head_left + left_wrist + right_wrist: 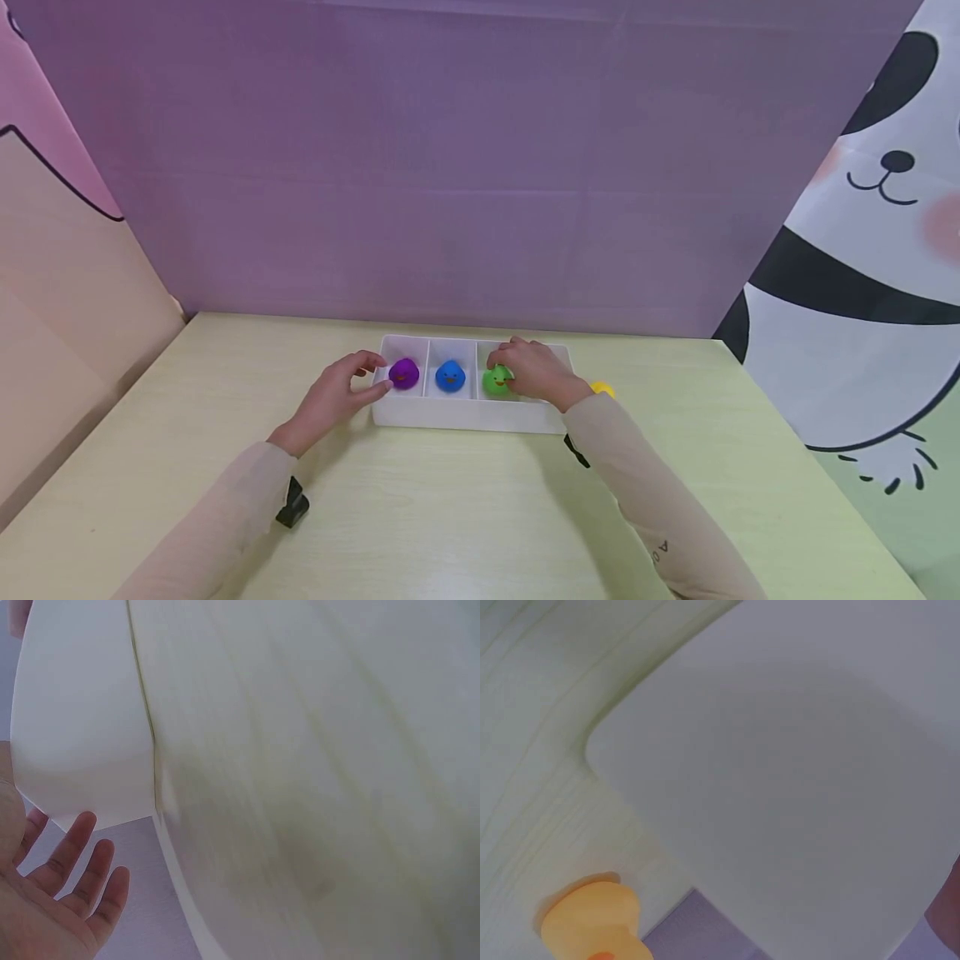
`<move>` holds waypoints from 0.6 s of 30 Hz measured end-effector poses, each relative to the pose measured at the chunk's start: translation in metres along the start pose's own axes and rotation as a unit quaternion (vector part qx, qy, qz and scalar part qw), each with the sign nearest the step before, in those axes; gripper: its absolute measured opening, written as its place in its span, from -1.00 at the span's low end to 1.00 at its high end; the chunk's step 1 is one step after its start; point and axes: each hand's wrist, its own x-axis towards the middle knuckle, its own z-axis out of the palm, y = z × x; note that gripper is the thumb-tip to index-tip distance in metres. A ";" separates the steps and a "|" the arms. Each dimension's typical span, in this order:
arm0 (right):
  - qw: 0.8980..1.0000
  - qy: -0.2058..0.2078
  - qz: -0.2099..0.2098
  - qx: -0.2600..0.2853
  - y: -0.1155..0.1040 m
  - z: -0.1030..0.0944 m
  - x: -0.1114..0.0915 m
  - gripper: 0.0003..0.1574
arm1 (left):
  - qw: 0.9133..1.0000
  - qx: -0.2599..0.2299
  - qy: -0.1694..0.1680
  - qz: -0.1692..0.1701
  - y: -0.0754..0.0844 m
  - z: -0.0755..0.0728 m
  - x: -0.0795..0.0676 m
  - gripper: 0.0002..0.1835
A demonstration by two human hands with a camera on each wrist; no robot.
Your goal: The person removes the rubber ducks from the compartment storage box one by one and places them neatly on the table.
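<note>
A white divided tray (pixel 468 415) stands on the table, a purple rubber duck (pixel 403 374) in its left compartment and a blue rubber duck (pixel 450 377) in the one beside it. My right hand (pixel 536 369) reaches over the tray from the right and grips a green rubber duck (pixel 497 381) in the third compartment. At the tray's left end is my left hand (pixel 341 392), thumb and fingers spread around the corner near the purple duck. In the left wrist view its fingers (pixel 91 877) are loosely extended and hold nothing. The right hand hides the tray's right end.
A yellow rubber duck (pixel 602 389) sits on the table just right of the tray, partly covered by the right forearm. The pale wooden table (pixel 450 517) ends at a purple backdrop (pixel 450 167) behind the tray. A panda-print panel (pixel 862 333) stands on the right.
</note>
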 end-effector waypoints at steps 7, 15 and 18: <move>1.000 -0.002 -0.001 -0.009 0.000 -0.002 -0.001 -0.62 | 1.000 0.001 -0.003 -0.003 0.001 0.000 0.001 -0.57; 1.000 0.000 -0.008 -0.019 0.000 -0.007 -0.004 -0.61 | 1.000 0.006 -0.003 -0.003 0.001 0.001 0.001 -0.58; 1.000 0.008 -0.013 -0.020 -0.001 -0.011 -0.004 -0.62 | 1.000 0.006 -0.001 -0.004 0.001 0.001 0.001 -0.58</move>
